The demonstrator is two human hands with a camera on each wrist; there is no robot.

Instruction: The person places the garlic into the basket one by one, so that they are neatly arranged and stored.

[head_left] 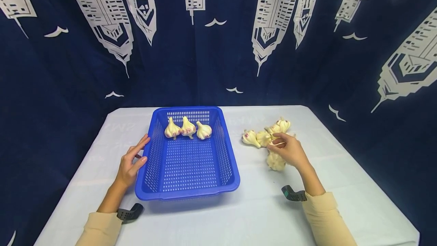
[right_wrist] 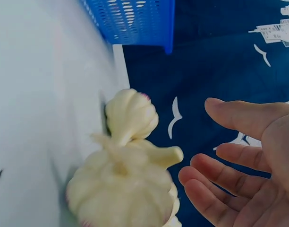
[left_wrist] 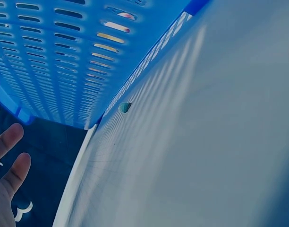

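"Toward the far edge of the tabletop (head_left: 239,219), left of centre, what stands?"

"A blue basket (head_left: 187,194), 3 garlic bulbs (head_left: 188,129) inside; the left hand (head_left: 129,164), fingers extended, touches its left rim."

"And the right hand (head_left: 289,151)?"

"Thumb and fingers parted, just beside a garlic pile (head_left: 263,138), between the basket and the tabletop's right edge."

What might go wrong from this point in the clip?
The garlic bulbs by the right hand are bunched together, so lifting one might roll its neighbours away. The left hand is at the rim of the basket without gripping it, so a knock could shift the basket.
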